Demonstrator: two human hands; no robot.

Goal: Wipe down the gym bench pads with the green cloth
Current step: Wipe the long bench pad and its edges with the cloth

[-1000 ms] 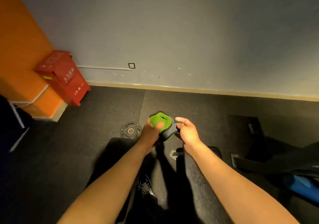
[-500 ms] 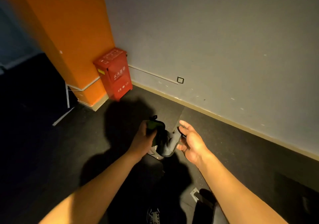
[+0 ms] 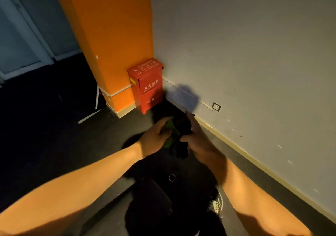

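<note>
Green cloth [image 3: 171, 135] (bunched, partly in shadow) sits gripped between both hands: left hand [image 3: 154, 137] and right hand [image 3: 198, 137] curl around it.

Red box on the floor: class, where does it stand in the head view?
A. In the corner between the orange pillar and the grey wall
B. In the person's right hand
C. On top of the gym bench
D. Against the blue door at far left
A: the red box stands on the dark floor with the orange pillar at its left and the grey wall behind it, beyond both hands.
</note>
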